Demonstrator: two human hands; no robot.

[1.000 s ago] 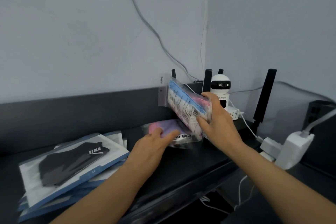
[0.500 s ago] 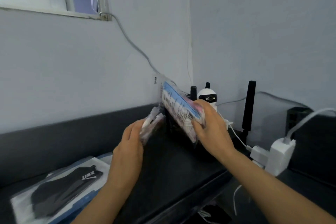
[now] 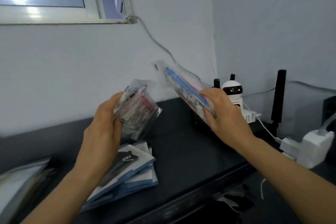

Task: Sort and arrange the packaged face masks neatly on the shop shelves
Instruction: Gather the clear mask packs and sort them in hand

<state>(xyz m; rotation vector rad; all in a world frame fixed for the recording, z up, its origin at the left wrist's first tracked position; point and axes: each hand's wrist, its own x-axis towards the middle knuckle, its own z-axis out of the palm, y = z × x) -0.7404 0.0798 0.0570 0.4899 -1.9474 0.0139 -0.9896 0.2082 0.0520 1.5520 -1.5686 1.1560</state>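
Two packs up, one view (head). Left hand point(image 3: 101, 132) is gripping a clear mask pack point(image 3: 138, 111) along its left side, fingers curled round it, holding it above the shelf point(image 3: 190, 151) toward the back edge. Right hand point(image 3: 223, 112) is pinching a blue-striped pack point(image 3: 183, 89) at its lower end, tilted, top corner pointing up-left at the wall, over the back right part of the shelf. Can't tell if its lower end is touching the shelf. The packs are apart, not touching. A stack of blue-edged packs point(image 3: 138, 172) is lying fanned out near the front edge, left of centre.

Risks as I'm reading them:
- The film looks slick, so either pack could be slipping out of a one-sided grip.
- The right pack is sitting just beside the small white camera point(image 3: 232, 92) and the antenna point(image 3: 278, 96). Setting it down there is risking a knocked camera or a snagged cable.
- The left forearm is passing over the fanned stack, and a brush could be pushing it off the front edge.
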